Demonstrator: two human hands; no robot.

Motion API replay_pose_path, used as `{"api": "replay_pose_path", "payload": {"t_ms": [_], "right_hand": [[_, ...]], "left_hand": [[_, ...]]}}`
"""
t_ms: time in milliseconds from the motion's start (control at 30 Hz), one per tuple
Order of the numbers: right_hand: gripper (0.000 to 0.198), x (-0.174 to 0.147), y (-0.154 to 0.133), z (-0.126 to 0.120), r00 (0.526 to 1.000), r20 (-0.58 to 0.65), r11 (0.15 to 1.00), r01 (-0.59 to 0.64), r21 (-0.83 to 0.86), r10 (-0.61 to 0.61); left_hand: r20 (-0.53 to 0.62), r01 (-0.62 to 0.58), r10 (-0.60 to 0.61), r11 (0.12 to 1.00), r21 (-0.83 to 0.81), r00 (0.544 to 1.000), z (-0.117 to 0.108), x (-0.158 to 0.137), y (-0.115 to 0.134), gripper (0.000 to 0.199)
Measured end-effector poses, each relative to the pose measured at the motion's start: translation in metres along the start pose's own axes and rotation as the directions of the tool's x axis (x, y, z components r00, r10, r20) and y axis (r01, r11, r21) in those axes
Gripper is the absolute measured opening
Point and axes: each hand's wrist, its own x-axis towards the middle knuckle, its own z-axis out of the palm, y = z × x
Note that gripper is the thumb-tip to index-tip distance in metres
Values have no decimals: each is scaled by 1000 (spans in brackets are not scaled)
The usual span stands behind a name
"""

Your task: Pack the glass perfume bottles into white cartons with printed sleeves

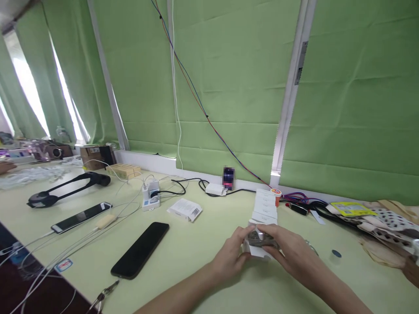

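Observation:
My left hand (231, 254) is closed on a small open white box (259, 251), its fingers along the box's left side. Pinched between the fingers of my right hand (290, 247) is a dark grey, shiny item (261, 238), perhaps in clear wrapping; it sits at the box's opening. Both hands meet there, so part of the box and the item is hidden. Right behind them stands a row of small white boxes (266, 204). An orange-and-white round roll (276, 192) is at the row's far end.
A black phone (140, 250), another phone on a cable (81, 217) and a white packet (185, 209) lie to the left. Farther back are a power adapter (151, 197) and a black headset-like frame (68, 189). On the right are a dark disc (336, 253) and piled cloth (389, 222).

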Motion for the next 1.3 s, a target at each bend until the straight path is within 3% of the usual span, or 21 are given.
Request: {"api": "replay_pose_path", "payload": {"t_ms": [167, 400, 633, 767, 967, 1133, 1300], "right_hand": [[52, -1, 5, -3, 996, 85, 1000, 5, -30, -2], [56, 0, -2, -1, 992, 22, 988, 127, -92, -126], [72, 3, -18, -7, 986, 102, 939, 160, -303, -135], [62, -1, -21, -5, 990, 106, 931, 125, -344, -94], [31, -1, -18, -4, 994, 82, 942, 94, -321, -71], [31, 1, -11, -5, 990, 137, 967, 63, -246, -29], [30, -1, -1, -3, 996, 57, 984, 71, -161, -62]], "left_hand": [[44, -11, 7, 997, 75, 999, -2, 1, 6, 77], [34, -42, 39, 996, 84, 999, -2, 0, 14, 76], [19, 0, -1, 998, 57, 1000, 0, 1, 20, 60], [35, -31, 29, 998, 53, 999, -1, 1, 22, 61], [18, -103, 102, 992, 69, 995, -1, 1, 17, 67], [-10, -58, 59, 997, 55, 998, 1, 0, 15, 67], [-40, 27, -25, 999, 38, 999, 2, -1, 13, 58]]}}
